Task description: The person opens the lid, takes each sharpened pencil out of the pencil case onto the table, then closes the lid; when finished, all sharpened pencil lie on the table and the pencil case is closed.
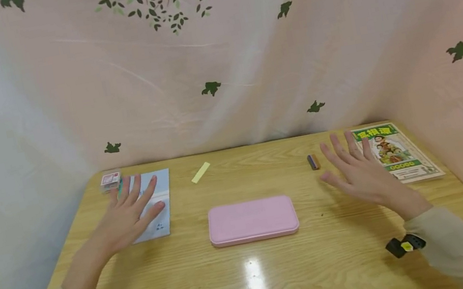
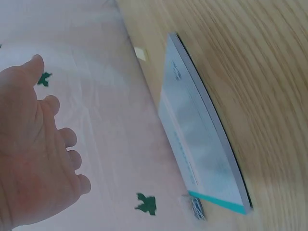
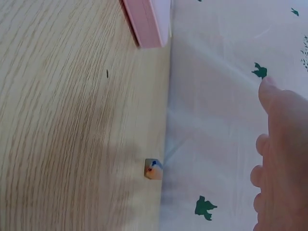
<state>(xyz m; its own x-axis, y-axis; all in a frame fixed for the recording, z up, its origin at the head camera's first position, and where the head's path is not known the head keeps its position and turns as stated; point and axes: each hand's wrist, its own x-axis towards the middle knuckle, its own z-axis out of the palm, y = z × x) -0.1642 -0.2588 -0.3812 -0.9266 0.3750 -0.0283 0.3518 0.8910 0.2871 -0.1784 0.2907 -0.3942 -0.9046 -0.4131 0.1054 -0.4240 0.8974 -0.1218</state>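
Observation:
In the head view my left hand (image 1: pixel 126 219) hovers with spread fingers over a light blue book (image 1: pixel 160 203). The left wrist view shows that book (image 2: pixel 192 125) lying flat, with a teal strip along one end. My right hand (image 1: pixel 362 175) is likewise spread above the table, just left of an illustrated green-and-cream booklet (image 1: pixel 401 156), holding nothing. Between the hands lies a closed pink case (image 1: pixel 252 219). A small dark and orange-brown block (image 1: pixel 313 162) sits beyond the right hand's thumb; its kind is unclear.
A pale yellow strip (image 1: pixel 201 172) lies toward the back of the wooden table (image 1: pixel 191 286). At the back left corner stands a small clear box (image 1: pixel 110 181) with a red-and-white label. Cloth with leaf prints (image 1: pixel 215 54) hangs behind the table and at both sides.

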